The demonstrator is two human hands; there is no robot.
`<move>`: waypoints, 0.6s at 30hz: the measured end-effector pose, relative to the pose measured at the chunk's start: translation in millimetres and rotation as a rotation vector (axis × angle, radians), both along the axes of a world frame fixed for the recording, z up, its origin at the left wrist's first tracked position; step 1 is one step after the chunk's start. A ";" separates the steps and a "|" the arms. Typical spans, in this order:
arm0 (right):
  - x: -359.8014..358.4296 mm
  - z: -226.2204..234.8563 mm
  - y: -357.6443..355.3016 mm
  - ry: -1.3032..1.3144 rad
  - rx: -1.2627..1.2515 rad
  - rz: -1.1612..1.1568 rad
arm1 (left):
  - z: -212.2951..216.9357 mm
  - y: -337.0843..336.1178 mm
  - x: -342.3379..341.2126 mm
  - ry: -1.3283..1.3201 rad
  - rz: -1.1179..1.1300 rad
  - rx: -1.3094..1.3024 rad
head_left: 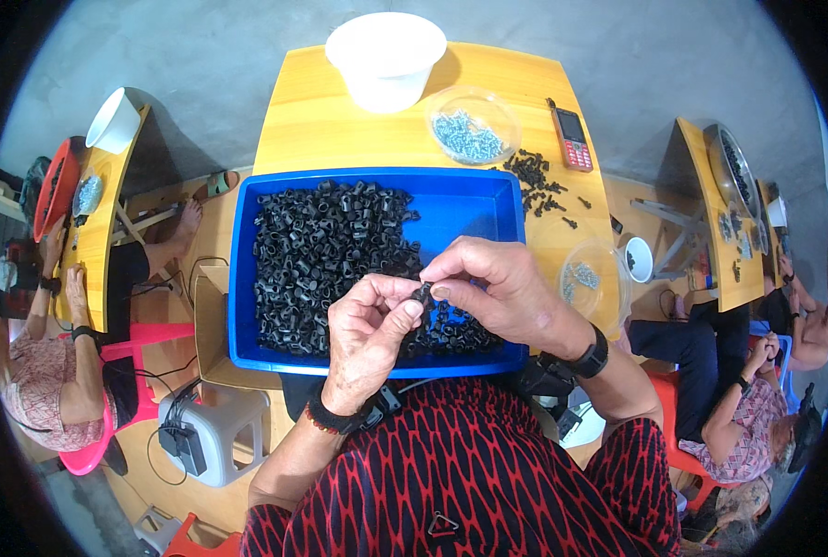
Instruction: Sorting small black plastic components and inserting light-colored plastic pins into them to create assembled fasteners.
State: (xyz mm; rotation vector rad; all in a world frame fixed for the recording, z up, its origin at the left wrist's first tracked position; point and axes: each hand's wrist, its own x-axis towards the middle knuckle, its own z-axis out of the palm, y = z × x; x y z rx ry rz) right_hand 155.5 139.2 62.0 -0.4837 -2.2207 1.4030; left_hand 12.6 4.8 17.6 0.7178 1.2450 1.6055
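Over the blue tray my two hands meet, fingertips to fingertips. My left hand pinches a small black plastic part between thumb and fingers. From the right, my right hand closes its thumb and forefinger on the same part; its exact shape is mostly covered by the fingers. Below and left of the hands, a heap of small black plastic parts fills much of the tray. Smaller black pieces lie at the tray's near right.
Beyond the tray stand a white bowl and a clear dish of silvery screws. Black pieces lie loose beside a red phone. Another clear dish is at right. People sit at tables on both sides; a grey stool stands left.
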 end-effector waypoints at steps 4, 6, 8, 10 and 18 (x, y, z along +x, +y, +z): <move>-0.7 -5.2 3.6 0.056 0.188 0.048 | -3.6 0.0 -0.2 -0.005 -0.006 0.027; -0.7 -4.0 2.4 0.047 0.190 0.050 | -2.3 0.3 0.5 -0.017 -0.009 0.002; -0.8 -3.2 1.3 0.038 0.193 0.053 | -2.6 -0.1 0.5 -0.014 -0.006 -0.003; -0.3 -3.1 0.6 0.022 0.198 0.072 | -3.6 -0.1 0.5 -0.013 -0.004 -0.007; 0.6 3.5 -3.4 -0.042 0.324 0.157 | -2.7 1.1 -0.5 -0.005 -0.023 -0.017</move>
